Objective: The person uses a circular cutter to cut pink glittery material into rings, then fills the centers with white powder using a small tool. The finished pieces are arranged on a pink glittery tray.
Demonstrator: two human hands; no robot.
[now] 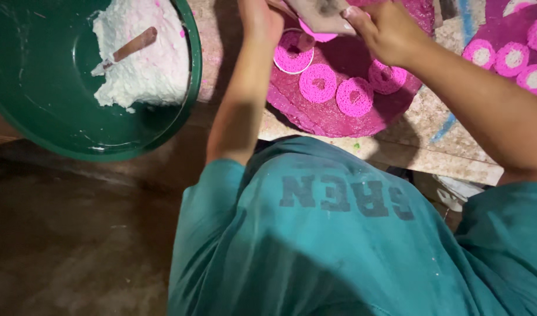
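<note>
On a speckled worktop both hands, left and right, grip a flat grey tool over pink rings

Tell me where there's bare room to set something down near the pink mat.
Bare board shows right of the round pink mat, before the second mat. The green basin has bare wall beside the white paste. The pink rings are crowded.

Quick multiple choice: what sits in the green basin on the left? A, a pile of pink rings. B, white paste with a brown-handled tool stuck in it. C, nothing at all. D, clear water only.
B: the green basin holds a mound of white paste with a brown-handled tool lying in it.
</note>
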